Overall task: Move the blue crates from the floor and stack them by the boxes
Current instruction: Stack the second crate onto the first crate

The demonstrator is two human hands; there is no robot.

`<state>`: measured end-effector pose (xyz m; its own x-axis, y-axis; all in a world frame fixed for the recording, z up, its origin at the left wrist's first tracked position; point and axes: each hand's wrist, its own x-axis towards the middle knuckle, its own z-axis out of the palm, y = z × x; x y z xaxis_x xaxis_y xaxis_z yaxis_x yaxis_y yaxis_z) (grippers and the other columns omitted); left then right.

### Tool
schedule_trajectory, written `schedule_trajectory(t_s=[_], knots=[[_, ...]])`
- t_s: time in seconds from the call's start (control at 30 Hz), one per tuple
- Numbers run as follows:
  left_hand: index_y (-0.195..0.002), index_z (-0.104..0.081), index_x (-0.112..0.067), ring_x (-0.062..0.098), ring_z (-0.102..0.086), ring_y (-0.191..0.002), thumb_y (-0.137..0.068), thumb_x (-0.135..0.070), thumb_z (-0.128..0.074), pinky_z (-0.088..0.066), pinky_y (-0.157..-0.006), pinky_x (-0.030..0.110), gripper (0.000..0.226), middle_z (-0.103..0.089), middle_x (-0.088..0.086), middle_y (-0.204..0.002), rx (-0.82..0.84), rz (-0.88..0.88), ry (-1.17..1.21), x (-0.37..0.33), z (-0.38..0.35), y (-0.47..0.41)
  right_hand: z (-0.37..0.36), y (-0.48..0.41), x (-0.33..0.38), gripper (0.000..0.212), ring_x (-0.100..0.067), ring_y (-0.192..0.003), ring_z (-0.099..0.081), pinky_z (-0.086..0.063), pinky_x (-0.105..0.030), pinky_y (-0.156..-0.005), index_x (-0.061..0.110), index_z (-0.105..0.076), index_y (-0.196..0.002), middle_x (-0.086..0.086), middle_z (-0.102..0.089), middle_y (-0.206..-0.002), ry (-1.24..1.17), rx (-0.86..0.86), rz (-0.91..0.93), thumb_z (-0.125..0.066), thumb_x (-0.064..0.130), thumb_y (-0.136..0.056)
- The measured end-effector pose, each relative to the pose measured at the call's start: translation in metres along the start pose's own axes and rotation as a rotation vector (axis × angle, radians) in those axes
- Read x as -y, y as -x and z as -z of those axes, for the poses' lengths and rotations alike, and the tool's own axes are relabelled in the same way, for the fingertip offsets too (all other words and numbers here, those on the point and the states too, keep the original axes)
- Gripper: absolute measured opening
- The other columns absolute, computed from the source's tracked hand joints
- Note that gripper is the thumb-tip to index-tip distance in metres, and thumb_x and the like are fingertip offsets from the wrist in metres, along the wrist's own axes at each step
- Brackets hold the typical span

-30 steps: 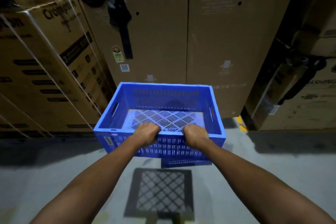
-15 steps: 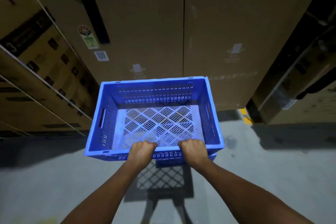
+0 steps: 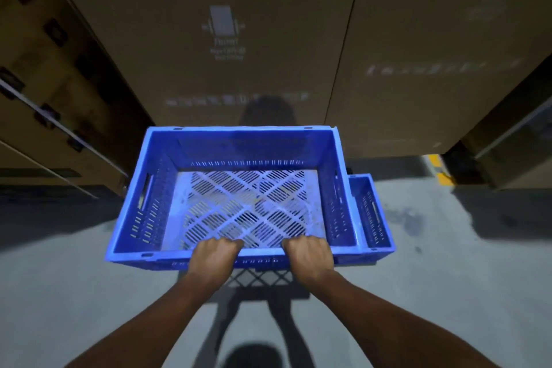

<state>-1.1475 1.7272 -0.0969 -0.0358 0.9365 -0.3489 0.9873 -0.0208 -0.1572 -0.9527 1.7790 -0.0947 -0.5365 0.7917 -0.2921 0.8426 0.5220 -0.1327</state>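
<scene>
I hold an empty blue crate (image 3: 167,155) with a slotted pale floor by its near rim. My left hand (image 3: 213,257) grips the rim left of centre and my right hand (image 3: 309,255) grips it right of centre. Under it sits a second blue crate (image 3: 372,212), whose right side sticks out past the held crate. The held crate is offset to the left of the lower one; whether they touch is hidden. Both crates are close in front of tall cardboard boxes (image 3: 268,39).
More strapped cardboard boxes (image 3: 44,84) stand at the left and another box (image 3: 513,140) at the right. Grey concrete floor (image 3: 448,278) lies around the crates, with a yellow mark (image 3: 439,170) near the right box. My shadow falls on the floor below.
I have moved closer to the boxes and lowered the held crate. The second crate below now shows along its right side.
</scene>
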Motion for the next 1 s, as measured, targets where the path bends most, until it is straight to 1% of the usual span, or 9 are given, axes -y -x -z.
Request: schedule_trajectory(t_s=[0.17,0.37,0.47,0.6,0.73,0.87,1.0], knots=[[-0.114,-0.054,-0.026,0.03,-0.064,-0.106,-0.087,-0.019,-0.049,-0.048,-0.083,0.036,0.027,-0.068,0.005,-0.111,0.033,0.036,0.01,0.015,-0.075,-0.04,-0.066,-0.053,0.004,0.02,-0.033,-0.099,-0.066,-0.048,-0.036,-0.079,0.018,-0.062,-0.102,-0.009,-0.071,-0.102,0.006,0.014,0.034,-0.049,0.011,-0.089],[-0.112,-0.054,-0.026,0.029,-0.063,-0.106,-0.087,-0.019,-0.05,-0.048,-0.084,0.036,0.027,-0.068,0.005,-0.11,0.033,0.054,0.013,0.038,-0.129,-0.084,-0.114,-0.108,0.014,0.018,-0.034,-0.098,-0.066,-0.048,-0.037,-0.078,0.016,-0.062,-0.1,-0.011,-0.07,-0.102,0.014,0.021,0.037,-0.051,0.007,-0.088],[-0.115,-0.054,-0.027,0.028,-0.064,-0.107,-0.089,-0.019,-0.047,-0.048,-0.085,0.036,0.028,-0.068,0.004,-0.11,0.033,0.042,0.001,0.046,-0.149,-0.099,-0.134,-0.121,0.02,0.021,-0.034,-0.099,-0.066,-0.05,-0.039,-0.081,0.016,-0.063,-0.101,-0.01,-0.07,-0.103,0.01,0.038,0.024,-0.05,0.006,-0.088],[-0.111,-0.054,-0.026,0.028,-0.064,-0.105,-0.088,-0.018,-0.048,-0.048,-0.085,0.036,0.025,-0.069,0.005,-0.107,0.104,0.018,0.024,0.052,-0.176,-0.101,-0.156,-0.123,0.029,0.022,-0.034,-0.1,-0.066,-0.049,-0.04,-0.083,0.016,-0.062,-0.104,-0.01,-0.07,-0.105,0.022,0.068,0.031,-0.047,0.007,-0.09],[-0.111,-0.054,-0.028,0.028,-0.064,-0.104,-0.085,-0.018,-0.048,-0.048,-0.082,0.036,0.028,-0.069,0.003,-0.106,0.109,0.025,0.052,0.06,-0.183,-0.104,-0.155,-0.134,0.032,0.024,-0.034,-0.1,-0.067,-0.05,-0.04,-0.084,0.015,-0.062,-0.107,-0.01,-0.071,-0.106,0.06,0.066,0.064,-0.048,0.006,-0.09],[-0.113,-0.055,-0.029,0.028,-0.064,-0.104,-0.086,-0.017,-0.048,-0.048,-0.083,0.036,0.03,-0.069,0.002,-0.106,0.116,0.02,0.064,0.062,-0.18,-0.109,-0.152,-0.139,0.032,0.023,-0.034,-0.099,-0.066,-0.049,-0.04,-0.083,0.015,-0.062,-0.106,-0.01,-0.07,-0.105,0.059,0.078,0.067,-0.049,0.006,-0.089],[-0.113,-0.054,-0.028,0.029,-0.064,-0.103,-0.088,-0.016,-0.047,-0.048,-0.082,0.038,0.029,-0.069,0.004,-0.106,0.114,0.003,0.026,0.055,-0.174,-0.111,-0.154,-0.137,0.02,0.022,-0.034,-0.099,-0.065,-0.048,-0.038,-0.082,0.017,-0.062,-0.104,-0.01,-0.07,-0.104,0.033,0.087,0.046,-0.05,0.009,-0.087]])
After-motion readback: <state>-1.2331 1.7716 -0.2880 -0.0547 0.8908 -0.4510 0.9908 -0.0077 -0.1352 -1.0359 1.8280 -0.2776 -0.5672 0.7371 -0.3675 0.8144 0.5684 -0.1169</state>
